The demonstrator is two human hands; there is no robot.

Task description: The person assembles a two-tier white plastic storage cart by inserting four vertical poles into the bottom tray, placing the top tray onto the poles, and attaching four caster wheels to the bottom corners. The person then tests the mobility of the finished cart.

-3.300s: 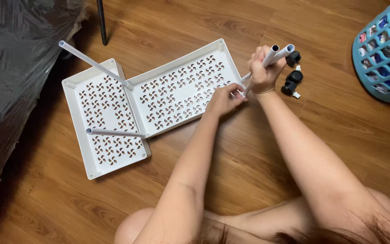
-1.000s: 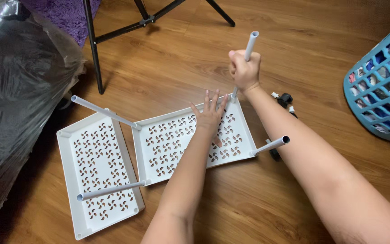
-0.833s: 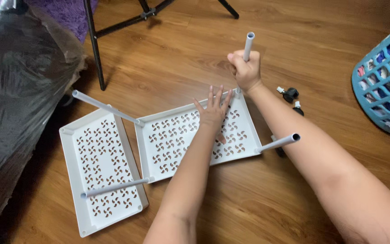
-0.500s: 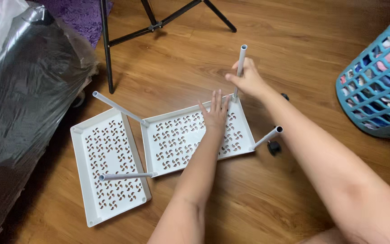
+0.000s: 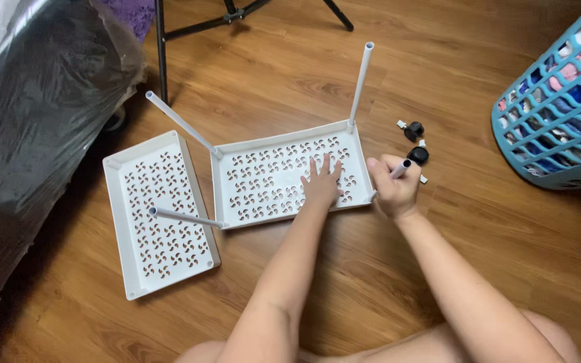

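Two hands work at one white perforated shelf tray (image 5: 270, 181) lying flat on the wood floor (image 5: 438, 282).

The right hand (image 5: 393, 191) is fisted around a grey tube (image 5: 400, 168) standing at the tray's near right corner, arm reaching up from below. The left hand (image 5: 321, 183) presses flat on the tray, fingers spread, holding nothing. Black castors (image 5: 415, 141) lie just beyond; a second tray (image 5: 159, 215) sits left.
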